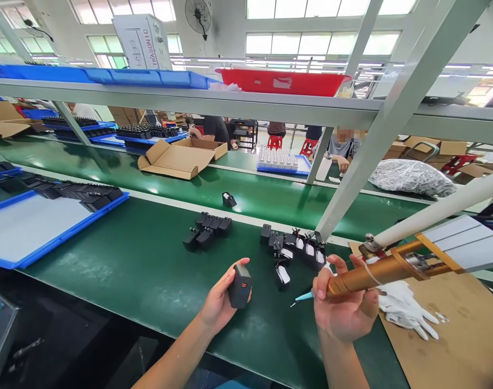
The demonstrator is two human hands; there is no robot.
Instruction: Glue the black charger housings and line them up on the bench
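Note:
My left hand (pixel 220 302) is closed around a small black plastic case (pixel 240 286) with an orange mark on its face, raised over the green work surface. In my right hand (pixel 344 313) is a copper-coloured glue dispensing gun (pixel 360 276), its thin blue nozzle (pixel 304 297) aimed left and down. The nozzle tip is apart from the case. Beyond my hands stand several open black housings (pixel 282 275) with white parts and wires inside. A group of closed black cases (pixel 208 229) lies to their left. One more black housing (pixel 229 199) sits farther back.
A blue-rimmed tray (pixel 72 233) with black cases is on the left. White gloves (pixel 406 310) lie on cardboard (pixel 453 335) at right. A slanted metal post (pixel 364 156) and a shelf beam (pixel 190 100) cross ahead. Beyond, a person's hand (pixel 342 163) rests near a white-filled tray (pixel 281 162).

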